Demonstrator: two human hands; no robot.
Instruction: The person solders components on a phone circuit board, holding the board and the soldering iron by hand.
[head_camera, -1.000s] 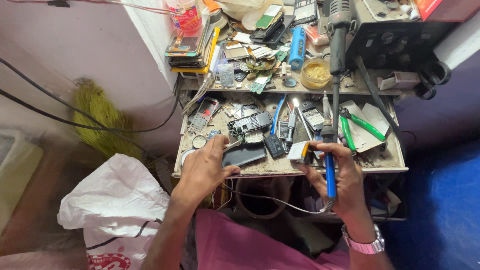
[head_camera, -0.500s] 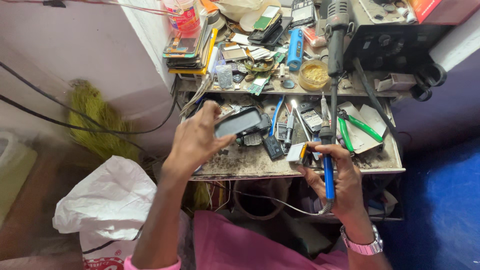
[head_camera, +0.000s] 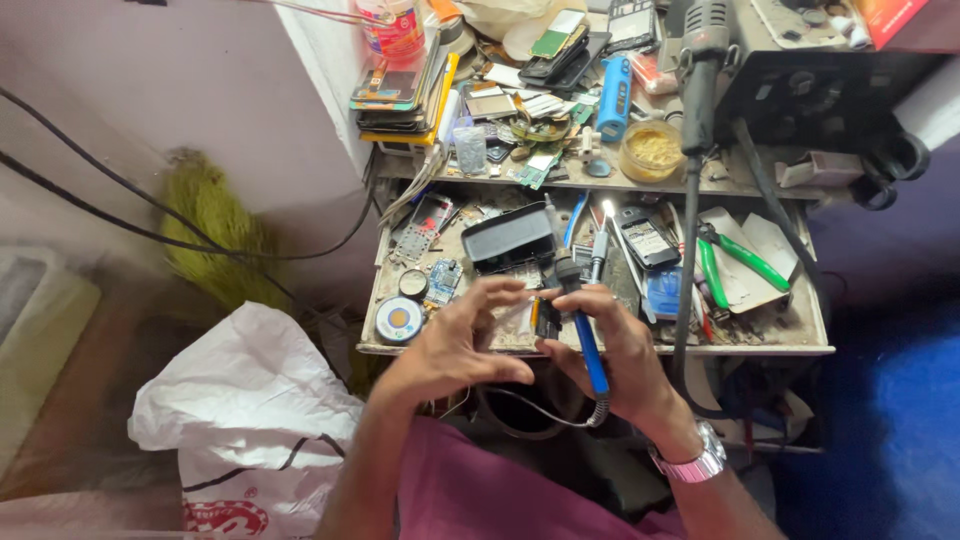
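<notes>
My right hand (head_camera: 620, 360) grips a blue-handled soldering iron (head_camera: 588, 345), tip pointing up and away, and also pinches a small orange-and-black part (head_camera: 543, 318) with its fingers. My left hand (head_camera: 455, 345) hovers beside it with fingers spread, its fingertips close to that part; it holds nothing. Both hands are at the front edge of a cluttered work drawer (head_camera: 600, 349). A dark phone body (head_camera: 508, 238) lies on the drawer just beyond my hands.
The drawer holds circuit boards, a round tin (head_camera: 398, 320), a small phone (head_camera: 648, 238) and green-handled pliers (head_camera: 745, 262). The shelf behind carries stacked phones (head_camera: 400, 92), a blue cylinder (head_camera: 613, 95), a flux jar (head_camera: 650, 150) and a black station (head_camera: 810, 85). A white bag (head_camera: 240, 420) lies left.
My left hand picked the dark phone body up, set it down farther back on the drawer, then came back empty beside my right hand. The right hand and iron barely moved.
</notes>
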